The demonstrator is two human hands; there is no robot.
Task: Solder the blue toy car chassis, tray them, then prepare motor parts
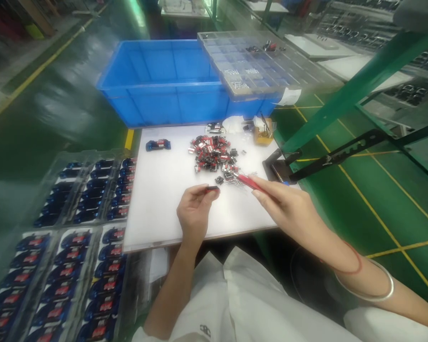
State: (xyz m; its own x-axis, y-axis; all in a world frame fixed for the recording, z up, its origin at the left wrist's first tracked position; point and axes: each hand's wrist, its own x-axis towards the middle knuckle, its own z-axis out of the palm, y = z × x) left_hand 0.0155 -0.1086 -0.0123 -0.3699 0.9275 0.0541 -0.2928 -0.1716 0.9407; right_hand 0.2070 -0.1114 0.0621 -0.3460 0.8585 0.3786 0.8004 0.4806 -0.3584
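My left hand [195, 209] is closed around a small black-and-red part [212, 189], held just above the white tabletop [164, 204]. In my right hand [288, 202] are red tweezers [251, 182], their silver tip pointing left toward a pile of small red, black and silver parts [212, 152]. Whether the tip grips a part is too small to tell. Thin metal pins [240, 180] lie scattered below the tip, beside a loose black part [219, 180]. A blue toy car body with a red part [158, 145] rests at the table's far left.
Trays of blue car bodies [67, 256] stand left of the table. Behind it are a blue crate [167, 102] and a clear compartment box [242, 61] across its right side. A yellow box [263, 137], black bracket [281, 168] and green post [342, 85] are on the right.
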